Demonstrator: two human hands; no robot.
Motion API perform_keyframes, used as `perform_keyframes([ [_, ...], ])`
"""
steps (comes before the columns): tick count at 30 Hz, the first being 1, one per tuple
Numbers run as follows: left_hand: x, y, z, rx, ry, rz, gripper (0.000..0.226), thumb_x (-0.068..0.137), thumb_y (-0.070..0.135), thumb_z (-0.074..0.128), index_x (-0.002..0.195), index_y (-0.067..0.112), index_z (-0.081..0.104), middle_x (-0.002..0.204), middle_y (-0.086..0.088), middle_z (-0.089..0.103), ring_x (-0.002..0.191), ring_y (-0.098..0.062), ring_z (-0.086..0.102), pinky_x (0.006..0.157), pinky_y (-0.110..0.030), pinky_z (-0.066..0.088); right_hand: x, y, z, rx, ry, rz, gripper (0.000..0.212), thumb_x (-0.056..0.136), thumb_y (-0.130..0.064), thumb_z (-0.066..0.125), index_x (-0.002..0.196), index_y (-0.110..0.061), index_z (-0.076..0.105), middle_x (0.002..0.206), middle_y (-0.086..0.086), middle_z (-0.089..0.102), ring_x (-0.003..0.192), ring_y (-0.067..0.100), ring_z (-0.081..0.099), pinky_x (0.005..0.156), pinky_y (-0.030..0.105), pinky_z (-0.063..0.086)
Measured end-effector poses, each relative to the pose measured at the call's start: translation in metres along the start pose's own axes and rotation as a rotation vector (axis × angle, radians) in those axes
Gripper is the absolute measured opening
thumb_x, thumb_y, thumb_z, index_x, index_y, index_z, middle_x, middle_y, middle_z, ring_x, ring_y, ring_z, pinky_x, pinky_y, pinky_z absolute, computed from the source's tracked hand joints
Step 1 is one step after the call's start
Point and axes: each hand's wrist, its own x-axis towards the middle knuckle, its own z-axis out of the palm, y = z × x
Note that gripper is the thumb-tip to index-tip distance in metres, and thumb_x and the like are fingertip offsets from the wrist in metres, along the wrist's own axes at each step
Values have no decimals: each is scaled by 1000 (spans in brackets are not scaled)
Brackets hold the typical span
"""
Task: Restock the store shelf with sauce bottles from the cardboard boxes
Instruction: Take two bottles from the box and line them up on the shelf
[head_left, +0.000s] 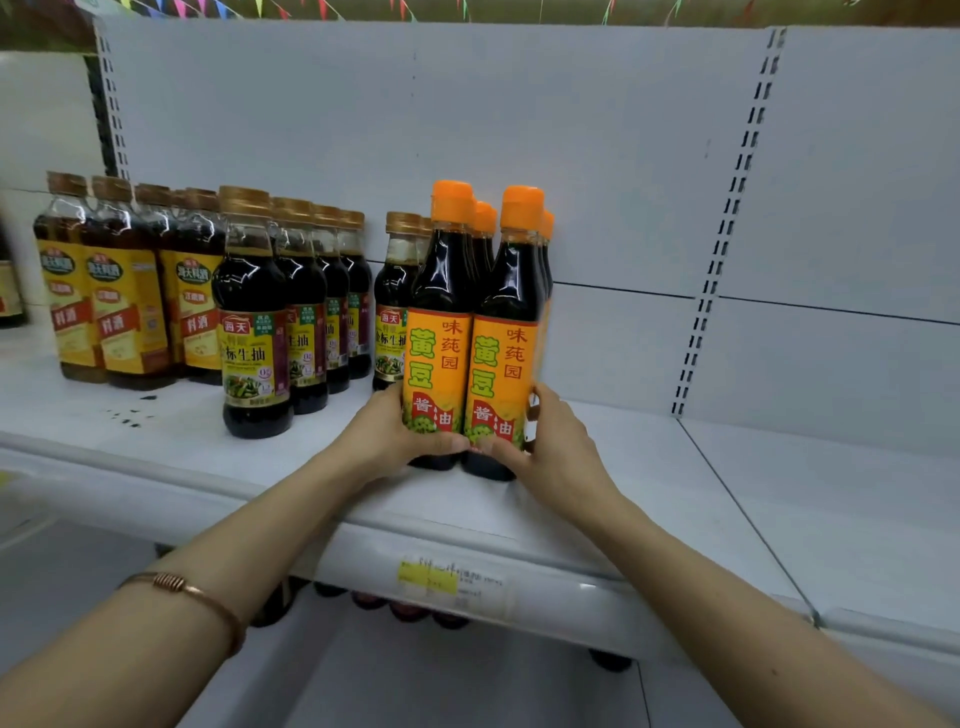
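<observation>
Two orange-capped soy sauce bottles with orange labels stand side by side on the white shelf (649, 467), with more orange caps behind them. My left hand (400, 431) grips the base of the left bottle (439, 332). My right hand (550, 436) grips the base of the right bottle (506, 338). Both bottles are upright. No cardboard box is in view.
Gold-capped dark sauce bottles (254, 322) stand in rows to the left, and yellow-labelled cooking wine bottles (124, 291) at the far left. Bare shelf stretches right of the orange bottles. A yellow price tag (428, 577) sits on the shelf edge; bottle tops (410, 610) show on the shelf below.
</observation>
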Motion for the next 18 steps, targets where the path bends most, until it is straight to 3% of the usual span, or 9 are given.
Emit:
perform_keyframes([
  [2, -7, 2, 1, 77, 7, 1, 50, 74, 28, 82, 115, 26, 55, 101, 18, 65, 91, 2, 60, 82, -18, 47, -7, -3, -7, 46, -23, 1, 64, 86, -38, 70, 139, -25, 37, 131, -1, 52, 113, 24, 58, 97, 44, 49],
  [4, -17, 5, 2, 192, 54, -14, 43, 81, 31, 76, 118, 22, 56, 105, 13, 63, 91, -4, 56, 72, -15, 40, -16, -6, -17, 98, -53, -27, 57, 90, -33, 66, 139, -22, 40, 119, -10, 48, 112, 20, 59, 92, 32, 47],
  [6, -27, 10, 4, 344, 117, -10, 34, 88, 30, 68, 119, 18, 59, 115, 5, 63, 95, -10, 54, 72, -19, 38, -28, -8, -30, 130, -80, -55, 53, 93, -31, 63, 140, -21, 42, 111, -13, 44, 108, 15, 58, 82, 22, 43],
  [9, -53, 24, 10, 425, 206, -52, 42, 91, 30, 61, 130, 19, 53, 135, -5, 53, 117, -19, 51, 91, -34, 44, -47, -13, -48, 174, -100, -81, 52, 94, -33, 61, 140, -20, 42, 115, -13, 48, 102, 9, 55, 71, 9, 41],
  [11, -80, 38, 16, 398, 253, -63, 51, 92, 29, 59, 141, 20, 45, 144, -1, 46, 131, -17, 43, 103, -35, 37, -63, -18, -59, 211, -115, -105, 51, 93, -38, 61, 139, -21, 45, 124, -13, 52, 103, 5, 56, 75, 10, 43],
  [13, -116, 51, 24, 350, 301, -37, 42, 93, 29, 58, 135, 24, 52, 133, 9, 51, 127, -10, 45, 100, -28, 37, -83, -26, -64, 247, -144, -159, 41, 91, -42, 61, 129, -25, 55, 122, -14, 58, 102, -2, 57, 77, 10, 45],
  [15, -154, 57, 29, 267, 349, -10, 22, 93, 32, 59, 114, 29, 65, 113, 19, 59, 109, -3, 54, 87, -23, 42, -104, -35, -62, 294, -200, -225, 29, 91, -43, 61, 116, -28, 62, 115, -15, 61, 102, -3, 58, 77, 11, 50],
  [18, -218, 56, 32, 108, 410, -18, 13, 92, 31, 63, 88, 23, 73, 84, 14, 72, 85, -3, 67, 74, -21, 49, -137, -54, -47, 375, -323, -307, 19, 90, -42, 61, 99, -26, 68, 104, -12, 66, 95, 0, 63, 75, 17, 52],
])
